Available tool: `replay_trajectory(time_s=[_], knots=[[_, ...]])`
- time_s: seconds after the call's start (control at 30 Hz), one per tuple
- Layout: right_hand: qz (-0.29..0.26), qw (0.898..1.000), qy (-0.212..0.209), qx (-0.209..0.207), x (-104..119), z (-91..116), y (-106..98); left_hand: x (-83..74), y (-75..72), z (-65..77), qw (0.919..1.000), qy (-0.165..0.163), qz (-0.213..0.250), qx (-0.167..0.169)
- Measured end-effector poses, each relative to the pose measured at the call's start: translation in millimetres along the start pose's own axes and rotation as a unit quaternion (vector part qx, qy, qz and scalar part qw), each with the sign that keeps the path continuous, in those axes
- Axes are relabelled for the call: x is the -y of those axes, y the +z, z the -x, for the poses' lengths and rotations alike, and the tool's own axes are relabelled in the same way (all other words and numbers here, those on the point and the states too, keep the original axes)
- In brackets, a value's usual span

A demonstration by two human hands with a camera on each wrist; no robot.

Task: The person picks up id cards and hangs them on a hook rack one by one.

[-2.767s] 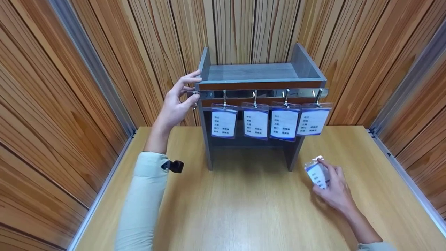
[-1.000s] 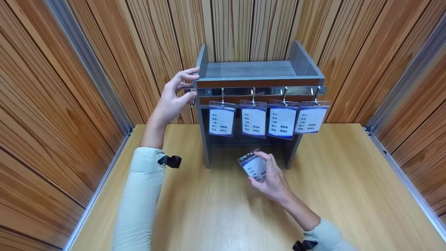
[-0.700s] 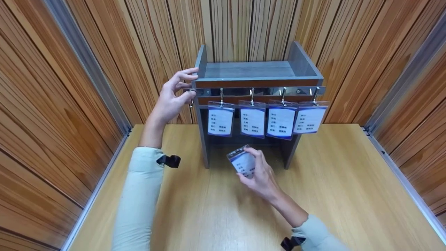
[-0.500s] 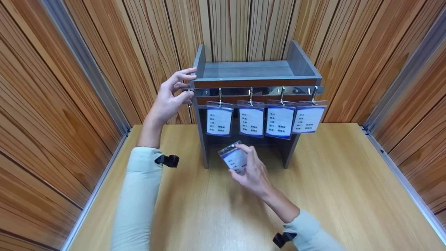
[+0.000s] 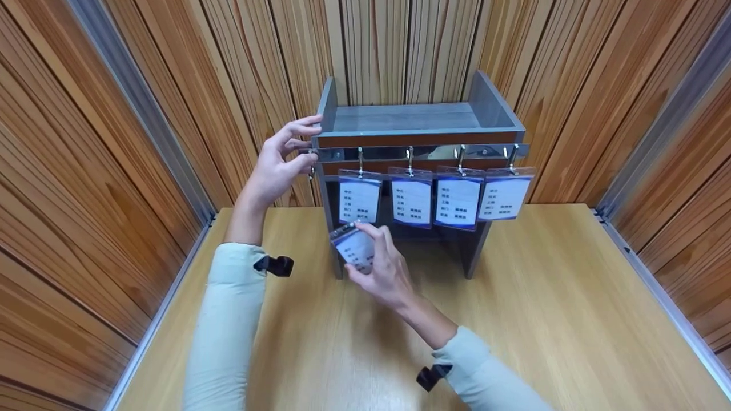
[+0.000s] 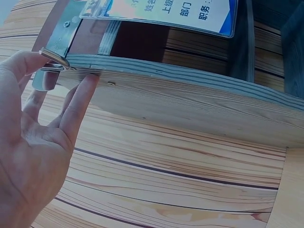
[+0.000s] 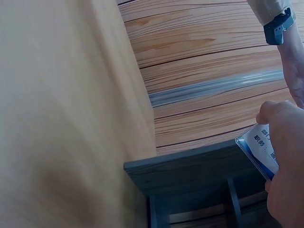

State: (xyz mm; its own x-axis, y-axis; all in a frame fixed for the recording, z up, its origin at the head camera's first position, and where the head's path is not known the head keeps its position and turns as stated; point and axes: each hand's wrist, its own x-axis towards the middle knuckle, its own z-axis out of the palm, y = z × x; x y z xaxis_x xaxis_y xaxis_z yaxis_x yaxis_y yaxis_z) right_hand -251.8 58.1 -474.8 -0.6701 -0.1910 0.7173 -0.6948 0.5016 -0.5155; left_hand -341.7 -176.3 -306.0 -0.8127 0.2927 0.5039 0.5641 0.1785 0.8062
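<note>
My right hand [image 5: 382, 271] pinches a clear plastic name badge [image 5: 355, 246] by its edges, tilted, just below the leftmost hanging badge [image 5: 358, 197]. The same held badge [image 7: 259, 147] is partly hidden by my fingers in the right wrist view. On the left, my left hand [image 5: 280, 162] grips the end of the metal hook rail [image 5: 337, 154]. Its thumb lies on the end hook [image 6: 56, 58], while another finger touches the side panel [image 6: 156, 88] in the left wrist view. Several badges hang in a row from the rail's other hooks.
The grey wooden rack [image 5: 405, 118] carries the rail across its front and stands on a light wooden table [image 5: 542, 325]. Wood-panelled walls [image 5: 108, 188] enclose the table at the back and both sides, with metal strips [image 5: 183, 165] at the corners.
My right hand has carried the badge from the right of the rack leftward and up to below the leftmost hanging badge. The left hand has stayed at the rail's end.
</note>
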Motion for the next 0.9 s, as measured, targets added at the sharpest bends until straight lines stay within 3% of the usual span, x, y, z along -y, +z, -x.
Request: replay_trajectory(time_s=[0.27,0.5,0.9], knots=[[-0.021,1.000,0.014,-0.007,17.3,-23.8,9.2,0.2,-2.7,-1.3,0.9999,0.011,-0.001,0.000],[-0.023,1.000,-0.002,-0.019,31.0,-39.3,16.2,-0.7,-2.6,-2.0,0.9999,0.012,-0.005,0.001],[-0.020,0.997,-0.029,-0.066,44.9,-56.7,28.3,-1.8,-5.0,-2.3,0.9999,-0.010,0.002,0.013]])
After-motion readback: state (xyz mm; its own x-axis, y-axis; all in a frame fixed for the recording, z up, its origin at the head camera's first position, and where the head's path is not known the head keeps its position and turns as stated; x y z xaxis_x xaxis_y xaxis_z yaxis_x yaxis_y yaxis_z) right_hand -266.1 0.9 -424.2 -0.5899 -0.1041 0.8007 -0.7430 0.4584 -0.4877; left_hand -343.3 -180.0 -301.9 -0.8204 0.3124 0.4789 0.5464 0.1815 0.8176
